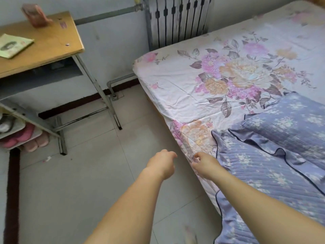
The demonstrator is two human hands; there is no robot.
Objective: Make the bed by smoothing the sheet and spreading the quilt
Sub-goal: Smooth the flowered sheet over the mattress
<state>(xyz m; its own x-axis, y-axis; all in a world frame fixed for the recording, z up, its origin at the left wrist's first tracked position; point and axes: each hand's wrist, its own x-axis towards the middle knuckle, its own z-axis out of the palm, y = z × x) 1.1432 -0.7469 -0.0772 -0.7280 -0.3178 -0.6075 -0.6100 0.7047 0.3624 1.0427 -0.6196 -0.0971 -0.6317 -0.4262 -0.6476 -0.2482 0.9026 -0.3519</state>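
Observation:
A pale sheet (175, 85) printed with pink and orange flowers covers the bed on the right, with creases near its left edge. A blue-purple quilted quilt (263, 171) with small flowers and a dark piped frill lies bunched on the near right part of the bed. A matching pillow (295, 124) rests on it. My right hand (204, 163) pinches the sheet's hanging edge just left of the quilt. My left hand (162, 164) hovers over the floor beside the bed edge, fingers loosely curled, holding nothing.
A wooden desk (52, 44) with metal legs stands at the left, with a booklet (12, 45) and a pink object (35, 14) on top. Slippers (26, 136) sit on a low rack below. A radiator (177, 20) and pipe line the far wall. Pale floor tiles (88, 173) lie between desk and bed.

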